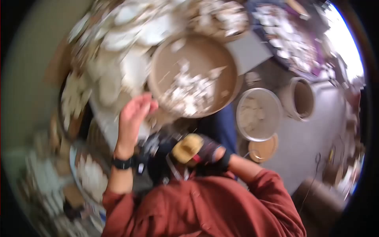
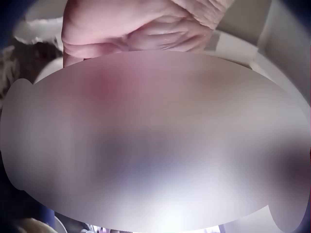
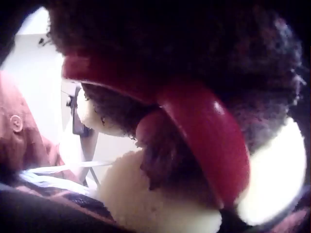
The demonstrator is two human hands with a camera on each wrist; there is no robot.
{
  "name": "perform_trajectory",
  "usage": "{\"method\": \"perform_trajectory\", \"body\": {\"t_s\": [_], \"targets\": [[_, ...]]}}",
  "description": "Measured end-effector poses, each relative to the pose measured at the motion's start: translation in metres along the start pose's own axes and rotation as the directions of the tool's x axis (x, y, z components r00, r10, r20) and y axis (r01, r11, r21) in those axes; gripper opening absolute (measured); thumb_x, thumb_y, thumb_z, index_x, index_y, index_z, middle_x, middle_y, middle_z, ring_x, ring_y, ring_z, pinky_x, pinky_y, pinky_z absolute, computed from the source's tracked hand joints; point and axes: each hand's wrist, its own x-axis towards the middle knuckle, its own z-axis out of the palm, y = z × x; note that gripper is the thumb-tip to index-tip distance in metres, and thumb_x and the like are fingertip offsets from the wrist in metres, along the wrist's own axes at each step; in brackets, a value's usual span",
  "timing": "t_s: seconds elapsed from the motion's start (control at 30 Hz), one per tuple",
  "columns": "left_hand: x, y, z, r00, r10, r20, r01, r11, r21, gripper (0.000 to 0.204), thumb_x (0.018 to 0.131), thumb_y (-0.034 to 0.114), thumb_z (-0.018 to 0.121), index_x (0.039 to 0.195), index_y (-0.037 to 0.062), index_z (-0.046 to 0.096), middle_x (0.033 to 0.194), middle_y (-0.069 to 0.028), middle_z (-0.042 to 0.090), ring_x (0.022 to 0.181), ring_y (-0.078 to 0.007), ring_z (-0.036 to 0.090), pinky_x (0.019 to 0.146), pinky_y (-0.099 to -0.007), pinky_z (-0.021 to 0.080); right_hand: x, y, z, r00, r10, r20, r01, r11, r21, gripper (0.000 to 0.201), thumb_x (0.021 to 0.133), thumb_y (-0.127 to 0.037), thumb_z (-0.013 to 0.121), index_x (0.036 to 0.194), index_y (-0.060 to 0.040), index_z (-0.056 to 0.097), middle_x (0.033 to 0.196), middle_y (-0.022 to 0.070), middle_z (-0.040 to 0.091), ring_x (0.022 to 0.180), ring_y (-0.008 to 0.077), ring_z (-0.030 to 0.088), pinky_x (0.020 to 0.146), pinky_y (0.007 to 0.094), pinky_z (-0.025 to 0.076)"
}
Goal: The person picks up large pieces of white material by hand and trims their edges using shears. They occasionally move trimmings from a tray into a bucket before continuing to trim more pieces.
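Observation:
In the head view my left hand (image 1: 136, 112) is raised at the near left rim of a wide brown basin (image 1: 233, 85), fingers loosely bent, with nothing visible in them. Small white pieces (image 1: 189, 93) lie heaped in that basin. My right hand (image 1: 208, 150), in a dark glove, is low in front of the body and grips a red-handled tool (image 3: 214, 141). Yellow, foam-like rounded parts (image 3: 160, 194) show around the fingers in the right wrist view; from above they look like one yellow lump (image 1: 187, 148). The tool's working end is hidden. Much of the left wrist view is blurred out.
Large pale, flat pieces (image 1: 122, 35) are piled at the upper left. Another filled basin (image 1: 221, 17) stands behind. To the right are a translucent tub (image 1: 258, 114), a pale bucket (image 1: 298, 98) lying tilted and a round tan lid (image 1: 263, 148) on the grey floor.

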Motion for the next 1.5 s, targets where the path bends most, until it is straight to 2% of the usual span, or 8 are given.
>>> {"method": "perform_trajectory", "body": {"t_s": [0.3, 0.57, 0.73, 0.83, 1.1, 1.2, 1.23, 1.5], "targets": [[-0.102, -0.097, -0.128, 0.862, -0.034, -0.505, 0.214, 0.929, 0.302, 0.03, 0.083, 0.008, 0.062, 0.112, 0.0005, 0.06, 0.1, -0.0073, 0.065, 0.092, -0.0121, 0.059, 0.081, -0.0243, 0.046, 0.029, 0.011, 0.061, 0.881, 0.298, 0.367, -0.387, 0.007, 0.922, 0.018, 0.089, -0.018, 0.057, 0.095, -0.0009, 0.061, 0.091, 0.0082, 0.067, 0.083, 0.0172, 0.065, 0.076, 0.0303, 0.052], [-0.078, -0.109, -0.103, 0.9, 0.374, -0.225, 0.059, 0.406, 0.912, 0.057, 0.067, 0.017, 0.075, 0.117, 0.0004, 0.054, 0.112, -0.0165, 0.056, 0.1, -0.0299, 0.056, 0.086, -0.0365, 0.046, 0.036, 0.011, 0.075, 0.905, 0.285, 0.316, -0.419, 0.462, 0.782, 0.027, 0.083, -0.015, 0.065, 0.105, -0.0004, 0.057, 0.094, 0.0094, 0.065, 0.087, 0.0187, 0.064, 0.078, 0.03, 0.051], [-0.066, -0.089, -0.121, 0.989, 0.037, -0.145, 0.108, 0.495, 0.862, 0.041, 0.07, 0.012, 0.072, 0.105, -0.0023, 0.057, 0.102, -0.013, 0.06, 0.091, -0.0257, 0.06, 0.079, -0.0334, 0.048, 0.037, 0.009, 0.074, 0.894, 0.319, 0.316, -0.444, 0.528, 0.724, 0.031, 0.082, -0.016, 0.065, 0.107, -0.0006, 0.055, 0.095, 0.0094, 0.064, 0.087, 0.0186, 0.063, 0.079, 0.0303, 0.05], [-0.062, -0.077, -0.135, 0.979, -0.144, -0.143, 0.188, 0.908, 0.375, 0.022, 0.079, 0.007, 0.065, 0.099, -0.001, 0.059, 0.096, -0.0069, 0.062, 0.085, -0.0153, 0.062, 0.074, -0.0265, 0.049, 0.035, 0.007, 0.072, 0.89, 0.33, 0.315, -0.453, 0.557, 0.697, 0.032, 0.081, -0.016, 0.066, 0.108, -0.0011, 0.055, 0.096, 0.009, 0.064, 0.088, 0.0189, 0.063, 0.079, 0.0302, 0.05], [-0.081, -0.057, -0.105, 0.971, -0.237, -0.034, 0.211, 0.914, -0.346, 0.036, 0.085, 0.006, 0.058, 0.118, 0.0023, 0.044, 0.101, -0.0124, 0.061, 0.08, -0.0201, 0.065, 0.064, -0.0299, 0.054, 0.046, 0.017, 0.086, 0.947, 0.161, 0.278, -0.289, 0.805, 0.518, 0.028, 0.088, -0.02, 0.055, 0.111, -0.0041, 0.054, 0.105, 0.006, 0.062, 0.1, 0.022, 0.059, 0.093, 0.0362, 0.043], [-0.082, -0.066, -0.09, 0.976, -0.217, 0.008, 0.213, 0.95, -0.229, 0.041, 0.085, 0.005, 0.059, 0.122, 0.0019, 0.041, 0.102, -0.0137, 0.061, 0.076, -0.0213, 0.066, 0.065, -0.0277, 0.055, 0.063, 0.018, 0.091, 0.946, 0.135, 0.294, -0.314, 0.174, 0.933, 0.021, 0.091, -0.012, 0.05, 0.11, -0.0028, 0.054, 0.105, 0.008, 0.061, 0.101, 0.0225, 0.058, 0.097, 0.0361, 0.043], [-0.082, -0.069, -0.088, 0.977, -0.214, 0.005, 0.211, 0.958, -0.192, 0.042, 0.085, 0.005, 0.059, 0.122, 0.0019, 0.04, 0.103, -0.0137, 0.061, 0.075, -0.0211, 0.066, 0.065, -0.0274, 0.055, 0.068, 0.02, 0.094, 0.927, 0.077, 0.367, -0.269, -0.549, 0.792, 0.02, 0.091, -0.01, 0.05, 0.109, -0.0019, 0.055, 0.105, 0.0086, 0.061, 0.101, 0.0226, 0.058, 0.097, 0.0357, 0.043], [-0.075, -0.103, -0.042, 0.815, -0.056, -0.576, -0.148, 0.942, -0.301, 0.055, 0.085, 0.002, 0.058, 0.133, 0.0059, 0.032, 0.117, -0.0118, 0.054, 0.094, -0.0186, 0.061, 0.077, -0.0322, 0.054, 0.077, 0.014, 0.089, 0.972, 0.08, 0.222, -0.233, 0.163, 0.959, 0.019, 0.092, -0.01, 0.049, 0.106, -0.0003, 0.057, 0.102, 0.0103, 0.063, 0.099, 0.021, 0.06, 0.089, 0.0332, 0.048]]}}
